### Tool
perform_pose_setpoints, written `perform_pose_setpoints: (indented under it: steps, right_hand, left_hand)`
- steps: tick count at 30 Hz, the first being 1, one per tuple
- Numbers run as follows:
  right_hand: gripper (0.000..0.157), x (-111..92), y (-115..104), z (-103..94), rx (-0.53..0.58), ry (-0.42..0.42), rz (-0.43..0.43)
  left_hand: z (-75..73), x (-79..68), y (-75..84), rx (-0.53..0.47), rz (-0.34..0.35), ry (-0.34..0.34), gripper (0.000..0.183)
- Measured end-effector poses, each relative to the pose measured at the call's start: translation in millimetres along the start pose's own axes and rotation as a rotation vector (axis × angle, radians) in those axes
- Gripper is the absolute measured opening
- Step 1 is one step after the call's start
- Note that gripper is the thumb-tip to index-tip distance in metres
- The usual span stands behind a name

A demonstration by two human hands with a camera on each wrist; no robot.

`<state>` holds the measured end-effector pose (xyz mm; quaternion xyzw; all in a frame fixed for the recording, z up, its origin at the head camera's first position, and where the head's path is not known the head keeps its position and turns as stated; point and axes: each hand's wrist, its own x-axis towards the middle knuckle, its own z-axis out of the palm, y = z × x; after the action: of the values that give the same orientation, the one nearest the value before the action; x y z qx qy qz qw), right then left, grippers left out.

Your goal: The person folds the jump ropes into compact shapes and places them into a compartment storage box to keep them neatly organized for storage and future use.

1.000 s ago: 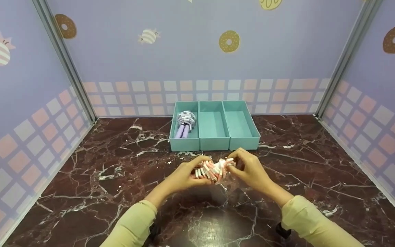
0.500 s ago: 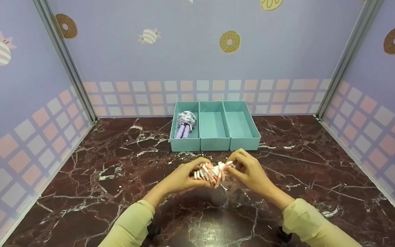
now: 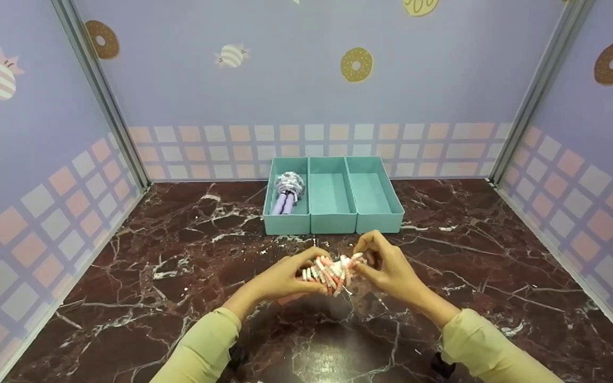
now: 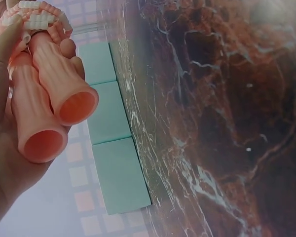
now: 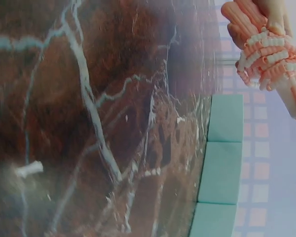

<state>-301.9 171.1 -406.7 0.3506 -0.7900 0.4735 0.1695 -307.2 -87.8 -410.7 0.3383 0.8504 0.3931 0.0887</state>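
A pink and white beaded jump rope (image 3: pixel 328 274) is bundled between my two hands above the table. My left hand (image 3: pixel 285 276) grips its pink handles (image 4: pixel 27 108) and the near part of the bundle; the handles' hollow ends point toward the left wrist camera. The fingers of my right hand (image 3: pixel 391 268) pinch the beaded strands at the bundle's right end, where white beads (image 5: pixel 288 94) stick out. Another beaded jump rope (image 3: pixel 290 186), lavender and white with purple handles, lies in the left compartment of the teal box (image 3: pixel 333 224).
The teal box has three compartments side by side and stands near the back wall (image 3: pixel 296 96). Small white crumbs dot the dark marbled table (image 3: pixel 179 298). A white scrap (image 5: pixel 29 169) lies on the table in the right wrist view.
The pink and white bundle has sunk slightly in my hands, and its strands have shifted a little. My right fingers work at the bundle's right end. The teal box stays put.
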Motion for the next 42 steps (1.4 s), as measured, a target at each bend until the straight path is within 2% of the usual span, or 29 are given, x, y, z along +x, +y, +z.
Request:
perform_pose_setpoints:
  steps: [4, 8, 11, 16, 19, 23, 26, 30, 35, 39, 42]
  right_hand:
    - [0.027, -3, 9, -1.2, 0.15, -0.003, 0.005]
    - [0.025, -4, 7, -2.5, 0.274, -0.042, 0.021]
    - [0.026, -6, 7, -2.3, 0.331, -0.059, 0.103]
    - [0.025, -5, 7, -1.9, 0.382, -0.135, 0.323]
    - [0.027, -3, 7, -1.9, 0.369, -0.197, 0.41]
    - [0.029, 0, 6, -0.7, 0.358, -0.216, 0.45]
    - [0.028, 0, 6, 0.9, 0.348, -0.183, 0.441]
    - [0.023, -1, 6, 4.3, 0.289, -0.082, 0.377]
    - [0.016, -5, 9, 8.5, 0.127, 0.023, 0.328]
    - [0.015, -6, 12, 9.4, -0.039, 0.022, 0.347]
    - [0.013, -6, 16, 8.1, -0.056, -0.028, 0.37]
  left_hand:
    - [-1.9, 1.7, -1.0, -0.062, 0.03, -0.03, 0.052]
    - [-3.6, 1.6, -3.0, -0.207, 0.03, -0.098, 0.047]
    - [-5.5, 1.1, -3.8, -0.247, 0.027, -0.133, 0.047]
    - [-10.0, -1.0, -5.2, -0.233, 0.016, -0.143, 0.05]
    - [-10.4, -2.8, -6.9, -0.251, 0.003, -0.15, 0.053]
    - [-7.5, -4.1, -8.0, -0.229, -0.016, -0.121, 0.055]
    - [-4.6, -4.3, -5.6, -0.16, -0.032, -0.084, 0.058]
    - [-0.9, -3.4, 0.5, -0.087, -0.073, -0.055, 0.058]
    - [4.1, -0.8, 7.6, -0.015, -0.121, -0.018, 0.057]
    - [8.1, 0.9, 12.2, 0.099, -0.145, 0.025, 0.06]
    - [11.1, 2.7, 15.6, 0.223, -0.165, 0.053, 0.06]
